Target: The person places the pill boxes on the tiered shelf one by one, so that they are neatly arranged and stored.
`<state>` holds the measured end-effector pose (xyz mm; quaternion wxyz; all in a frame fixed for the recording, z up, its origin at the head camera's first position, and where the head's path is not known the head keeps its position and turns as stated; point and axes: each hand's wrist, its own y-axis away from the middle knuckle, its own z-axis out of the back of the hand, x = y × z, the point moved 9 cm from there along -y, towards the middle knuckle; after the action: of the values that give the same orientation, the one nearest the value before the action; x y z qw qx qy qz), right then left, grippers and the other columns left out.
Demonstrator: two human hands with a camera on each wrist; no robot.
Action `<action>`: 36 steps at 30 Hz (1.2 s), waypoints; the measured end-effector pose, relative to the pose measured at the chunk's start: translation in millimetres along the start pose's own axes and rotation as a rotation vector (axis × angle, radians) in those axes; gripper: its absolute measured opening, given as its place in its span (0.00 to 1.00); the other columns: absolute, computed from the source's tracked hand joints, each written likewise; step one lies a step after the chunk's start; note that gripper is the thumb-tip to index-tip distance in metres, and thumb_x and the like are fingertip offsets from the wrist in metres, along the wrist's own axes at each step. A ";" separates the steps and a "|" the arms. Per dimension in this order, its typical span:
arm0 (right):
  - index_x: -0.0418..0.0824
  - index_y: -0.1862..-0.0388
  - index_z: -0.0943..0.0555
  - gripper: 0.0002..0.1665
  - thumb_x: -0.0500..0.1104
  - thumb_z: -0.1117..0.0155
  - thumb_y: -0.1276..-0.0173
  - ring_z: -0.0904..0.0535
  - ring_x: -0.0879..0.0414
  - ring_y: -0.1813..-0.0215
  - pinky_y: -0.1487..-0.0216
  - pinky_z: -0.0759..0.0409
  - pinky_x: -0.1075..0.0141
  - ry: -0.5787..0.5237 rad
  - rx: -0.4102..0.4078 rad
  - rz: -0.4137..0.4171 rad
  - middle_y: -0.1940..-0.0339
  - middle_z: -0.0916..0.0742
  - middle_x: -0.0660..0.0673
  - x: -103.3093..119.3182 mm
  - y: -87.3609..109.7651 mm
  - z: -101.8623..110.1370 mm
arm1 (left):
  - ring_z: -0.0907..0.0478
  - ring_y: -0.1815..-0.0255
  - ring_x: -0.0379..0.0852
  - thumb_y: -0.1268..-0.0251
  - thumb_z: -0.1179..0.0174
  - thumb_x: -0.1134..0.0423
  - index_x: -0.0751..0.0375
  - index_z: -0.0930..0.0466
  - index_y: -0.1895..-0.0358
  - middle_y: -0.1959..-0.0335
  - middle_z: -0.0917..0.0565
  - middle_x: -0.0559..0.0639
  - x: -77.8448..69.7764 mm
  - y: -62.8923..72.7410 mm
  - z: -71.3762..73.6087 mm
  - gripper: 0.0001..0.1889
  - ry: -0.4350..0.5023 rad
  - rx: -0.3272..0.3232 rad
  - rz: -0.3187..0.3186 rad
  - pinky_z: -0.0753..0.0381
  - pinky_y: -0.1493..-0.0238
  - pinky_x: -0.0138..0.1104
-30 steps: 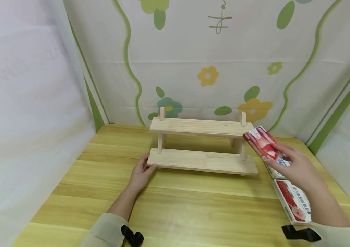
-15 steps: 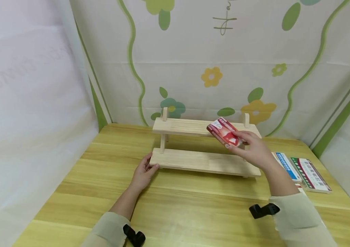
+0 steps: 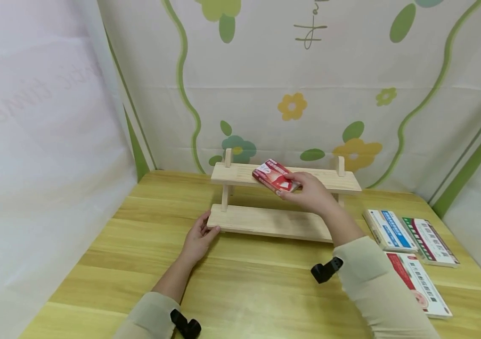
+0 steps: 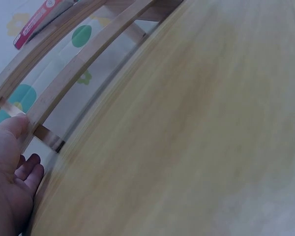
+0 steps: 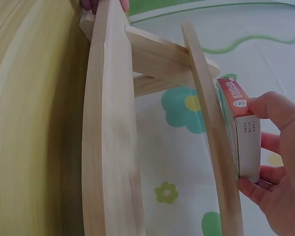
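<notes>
A two-tier wooden shelf rack (image 3: 261, 220) stands on the table. My left hand (image 3: 196, 242) grips the left end of its lower board; in the left wrist view the thumb lies against the board's end and the other fingers curl lower down. My right hand (image 3: 314, 194) pinches a red-and-white medicine box (image 3: 272, 175) by its right end, between thumb and fingers. The box is at the upper board (image 3: 329, 177), left of its middle. In the right wrist view the box (image 5: 249, 147) lies against or very close to that board; I cannot tell whether it bears its weight.
To the right of the rack lie several flat boxes: a blue-and-white box (image 3: 390, 230), a green-and-maroon box (image 3: 431, 241) and a red-and-white box (image 3: 420, 285) nearer me. Behind the rack hangs a flower-printed cloth (image 3: 248, 66). Short upright posts (image 3: 340, 165) rise behind the upper board.
My right hand has carried the red medicine box leftward from above the boxes at the right to the upper board. My left hand keeps its grip on the rack.
</notes>
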<state>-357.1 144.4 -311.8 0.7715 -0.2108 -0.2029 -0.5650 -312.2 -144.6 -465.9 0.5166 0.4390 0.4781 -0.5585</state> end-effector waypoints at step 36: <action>0.48 0.29 0.29 0.31 0.58 0.44 0.26 0.33 0.37 0.29 0.27 0.35 0.42 0.078 -0.154 0.008 0.32 0.23 0.39 22.2 -25.3 -25.8 | 0.39 0.24 0.57 0.30 0.40 0.64 0.65 0.44 0.25 0.26 0.36 0.64 0.3 1.1 -0.5 0.34 -0.002 0.002 0.012 0.40 0.24 0.50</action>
<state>-373.1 105.7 -318.6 0.7624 -0.2483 -0.1278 -0.5837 -311.1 -144.2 -466.4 0.5200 0.4419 0.4743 -0.5562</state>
